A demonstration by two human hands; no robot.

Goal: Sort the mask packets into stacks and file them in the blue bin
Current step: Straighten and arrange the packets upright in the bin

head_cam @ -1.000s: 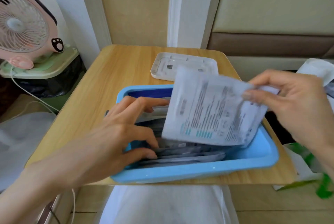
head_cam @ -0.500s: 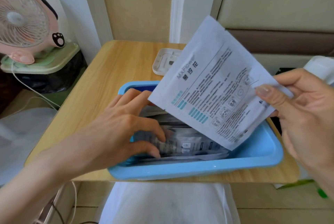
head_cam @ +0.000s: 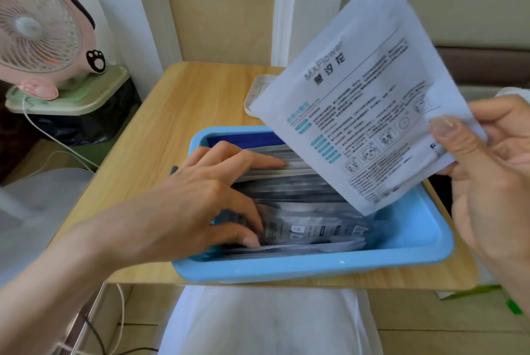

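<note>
at the near edge of the wooden table [head_cam: 183,113], above a white cloth [head_cam: 266,323] across the lap, sits the blue bin [head_cam: 315,270]. inside, the filed packets [head_cam: 312,230] stand on edge in rows, dark grey nearer, paler toward the far wall. left hand [head_cam: 200,197] is down in the bin, fingers spread wide: index laid along the pale row, thumb and lower fingers pressing on the dark row, gripping nothing that i can see. reads as holding a slot open. right hand [head_cam: 493,182] is above the bin's right end, thumb and fingers pinching the lower right corner of a white packet [head_cam: 367,102], print facing the camera, tilted, low corner over the bin interior; can't tell if it touches the rows. step in hand, my read: file this one. to do it well: match it to the pale row, not the dark; square it to the rows before lowering, since it's skewed now; lead with one long edge into the gap; hold the spread until it's seated, or the rows may slump shut. a corner pinch lets it flop, so go slow. beyond the bin a white tray [head_cam: 253,96] lies on the table, mostly hidden by the packet; far left, off the table, a pink fan [head_cam: 40,33].
</note>
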